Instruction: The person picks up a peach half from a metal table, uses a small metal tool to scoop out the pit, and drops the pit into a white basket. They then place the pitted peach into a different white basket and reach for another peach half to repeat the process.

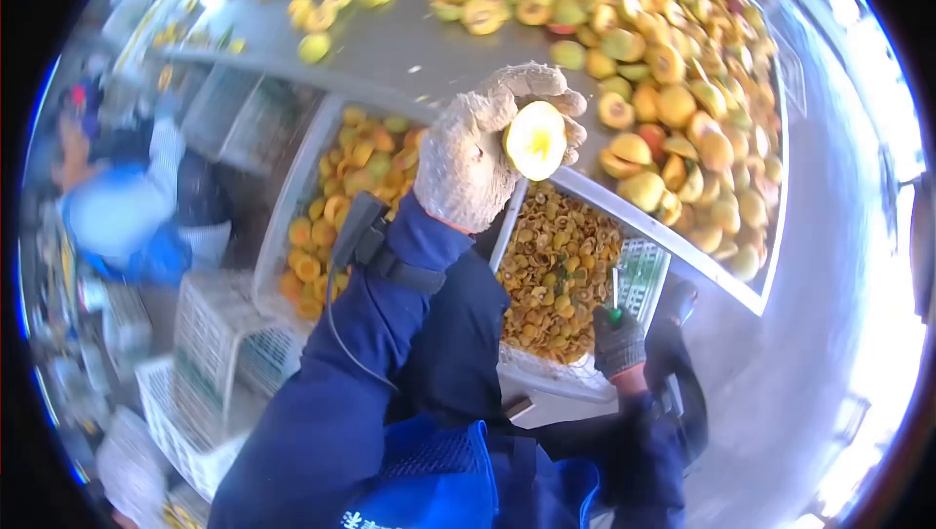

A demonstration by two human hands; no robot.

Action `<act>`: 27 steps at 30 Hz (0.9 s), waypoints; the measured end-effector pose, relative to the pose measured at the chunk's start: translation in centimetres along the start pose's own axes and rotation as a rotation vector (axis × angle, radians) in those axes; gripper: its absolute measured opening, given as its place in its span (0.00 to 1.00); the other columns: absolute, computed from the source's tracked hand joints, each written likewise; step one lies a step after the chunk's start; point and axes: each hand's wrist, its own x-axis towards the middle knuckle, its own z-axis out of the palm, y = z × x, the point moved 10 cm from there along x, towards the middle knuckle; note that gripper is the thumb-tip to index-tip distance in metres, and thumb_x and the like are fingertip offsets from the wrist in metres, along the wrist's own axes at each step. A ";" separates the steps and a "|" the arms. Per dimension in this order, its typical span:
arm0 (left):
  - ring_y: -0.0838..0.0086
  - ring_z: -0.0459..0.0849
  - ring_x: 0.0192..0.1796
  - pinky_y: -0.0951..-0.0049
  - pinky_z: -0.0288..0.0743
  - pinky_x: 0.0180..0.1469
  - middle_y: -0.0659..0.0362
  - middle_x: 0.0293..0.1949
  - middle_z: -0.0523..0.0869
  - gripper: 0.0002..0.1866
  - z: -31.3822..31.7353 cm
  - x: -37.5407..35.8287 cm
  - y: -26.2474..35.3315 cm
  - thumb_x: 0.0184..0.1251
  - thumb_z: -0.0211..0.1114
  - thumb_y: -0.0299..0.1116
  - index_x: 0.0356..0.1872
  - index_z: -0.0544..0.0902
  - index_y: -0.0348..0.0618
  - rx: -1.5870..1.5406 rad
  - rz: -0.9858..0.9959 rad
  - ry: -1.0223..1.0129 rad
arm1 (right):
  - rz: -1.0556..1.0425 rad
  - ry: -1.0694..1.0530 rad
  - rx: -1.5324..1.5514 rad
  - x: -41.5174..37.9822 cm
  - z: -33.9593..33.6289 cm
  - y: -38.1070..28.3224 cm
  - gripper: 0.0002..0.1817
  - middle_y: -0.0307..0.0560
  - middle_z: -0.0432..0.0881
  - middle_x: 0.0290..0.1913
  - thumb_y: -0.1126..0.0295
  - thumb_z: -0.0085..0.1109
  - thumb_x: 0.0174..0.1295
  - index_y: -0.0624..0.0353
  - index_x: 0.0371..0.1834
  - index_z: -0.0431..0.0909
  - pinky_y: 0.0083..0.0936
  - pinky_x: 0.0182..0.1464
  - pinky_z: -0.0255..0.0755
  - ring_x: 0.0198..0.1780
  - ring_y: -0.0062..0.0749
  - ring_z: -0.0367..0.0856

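My left hand (473, 151), in a dirty pale work glove, is raised over the table edge and closed around a halved yellow fruit (535, 141), its bright cut face showing. Lower right, my right hand (618, 342) wears a dark grey glove and grips a green-handled tool (615, 314) with a thin metal shaft pointing up. It is beside a basket of brown pits and scraps (558, 271). Left of that basket stands a crate of halved fruit (322, 227), partly hidden behind my left forearm.
A metal table (390, 51) bears a large heap of halved fruit (673, 90) at the right and more along the back. White plastic crates (210, 353) are stacked at the left. Another person (122, 217) is at the far left, with a further person's head covering (132, 461) lower left.
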 end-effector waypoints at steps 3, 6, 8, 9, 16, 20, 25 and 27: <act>0.51 0.84 0.54 0.52 0.80 0.58 0.41 0.50 0.84 0.29 -3.2 -2.9 2.5 0.71 0.54 0.50 0.56 0.79 0.31 -0.152 -0.018 -0.009 | 0.145 -0.099 0.203 -0.1 1.9 2.7 0.15 0.35 0.69 0.15 0.57 0.60 0.71 0.58 0.37 0.73 0.25 0.10 0.62 0.12 0.23 0.71; 0.53 0.84 0.52 0.53 0.80 0.58 0.42 0.49 0.84 0.22 -5.4 -5.5 3.7 0.69 0.56 0.40 0.54 0.79 0.30 -0.329 -0.023 0.006 | 0.313 -0.145 0.434 -1.2 4.0 2.5 0.15 0.37 0.67 0.15 0.57 0.59 0.71 0.56 0.37 0.71 0.27 0.08 0.64 0.11 0.27 0.69; 0.54 0.85 0.52 0.54 0.80 0.58 0.43 0.49 0.84 0.21 -7.4 -7.0 4.5 0.67 0.56 0.38 0.54 0.79 0.31 -0.302 0.012 0.029 | 0.443 -0.138 0.492 -2.6 4.8 1.0 0.16 0.38 0.68 0.15 0.54 0.60 0.70 0.55 0.39 0.72 0.29 0.09 0.65 0.12 0.29 0.70; 0.54 0.85 0.51 0.54 0.81 0.58 0.43 0.49 0.84 0.21 -8.4 -7.7 4.9 0.66 0.57 0.36 0.54 0.79 0.31 -0.255 0.022 0.044 | 0.402 -0.151 0.484 -2.7 5.4 1.4 0.16 0.39 0.68 0.15 0.53 0.60 0.69 0.55 0.39 0.72 0.30 0.09 0.66 0.12 0.29 0.70; 0.59 0.85 0.49 0.63 0.83 0.54 0.48 0.48 0.83 0.23 -13.2 -11.4 4.8 0.51 0.66 0.28 0.52 0.79 0.37 -0.263 0.037 0.115 | 0.458 -0.156 0.384 -5.7 6.7 -0.3 0.16 0.39 0.73 0.16 0.53 0.58 0.70 0.55 0.39 0.74 0.35 0.15 0.69 0.15 0.31 0.74; 0.60 0.85 0.48 0.63 0.84 0.51 0.51 0.48 0.82 0.20 -14.3 -13.0 4.9 0.50 0.65 0.24 0.49 0.80 0.40 -0.258 0.005 0.162 | 0.428 -0.130 0.334 -7.1 6.2 -1.6 0.16 0.41 0.74 0.17 0.53 0.55 0.70 0.57 0.39 0.74 0.37 0.18 0.72 0.18 0.33 0.76; 0.59 0.86 0.46 0.60 0.85 0.48 0.51 0.47 0.82 0.16 -15.5 -14.7 5.2 0.58 0.64 0.26 0.49 0.80 0.40 -0.272 0.042 0.200 | 0.520 -0.114 0.382 -7.5 6.1 -0.8 0.17 0.43 0.73 0.18 0.54 0.57 0.68 0.58 0.39 0.74 0.40 0.19 0.71 0.19 0.36 0.76; 0.59 0.86 0.45 0.57 0.86 0.45 0.50 0.46 0.83 0.14 -14.9 -15.4 4.2 0.65 0.63 0.32 0.50 0.80 0.40 -0.387 -0.158 0.198 | 0.523 -0.072 0.462 -7.0 6.5 0.0 0.17 0.44 0.72 0.17 0.54 0.57 0.68 0.58 0.37 0.73 0.40 0.17 0.70 0.17 0.36 0.75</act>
